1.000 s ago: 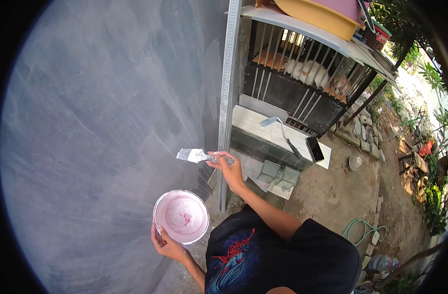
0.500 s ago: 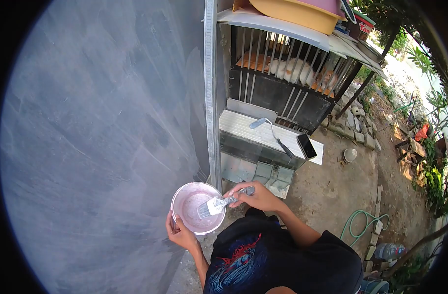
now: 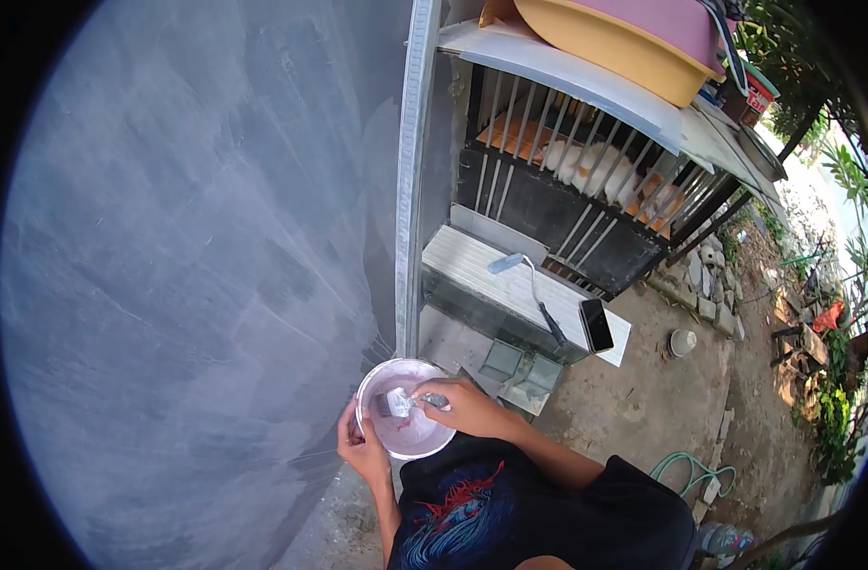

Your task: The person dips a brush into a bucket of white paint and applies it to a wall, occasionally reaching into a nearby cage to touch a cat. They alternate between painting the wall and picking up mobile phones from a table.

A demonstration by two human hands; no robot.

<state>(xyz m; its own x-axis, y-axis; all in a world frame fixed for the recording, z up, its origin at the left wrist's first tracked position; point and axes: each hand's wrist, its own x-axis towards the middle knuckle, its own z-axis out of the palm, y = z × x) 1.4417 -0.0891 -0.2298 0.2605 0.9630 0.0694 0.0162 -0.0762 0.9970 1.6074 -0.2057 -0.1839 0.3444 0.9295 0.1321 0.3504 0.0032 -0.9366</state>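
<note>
My left hand [image 3: 366,450] grips the side of a white bucket [image 3: 440,450], its fingers over the near-left rim. Pale pinkish paint coats the bucket's inside. Closed around the handle of a paintbrush [image 3: 397,403], my right hand [image 3: 467,407] reaches over the right rim, and the bristles are down inside the bucket. A large grey wall [image 3: 197,266] with streaky brush marks rises directly left of the bucket. A pale metal strip [image 3: 414,180] runs along the wall's edge.
A paint roller [image 3: 534,290] and a phone [image 3: 595,325] lie on a white ribbed panel [image 3: 458,255]. Behind it stands a barred cage [image 3: 557,204] with a white-and-orange animal [image 3: 591,169] inside. A small pot [image 3: 682,343] and a green hose [image 3: 676,465] are on the ground.
The brush has gone deeper into the bucket, with my right hand moving left over the rim. The bucket sits slightly further right in view, and the camera's view has shifted.
</note>
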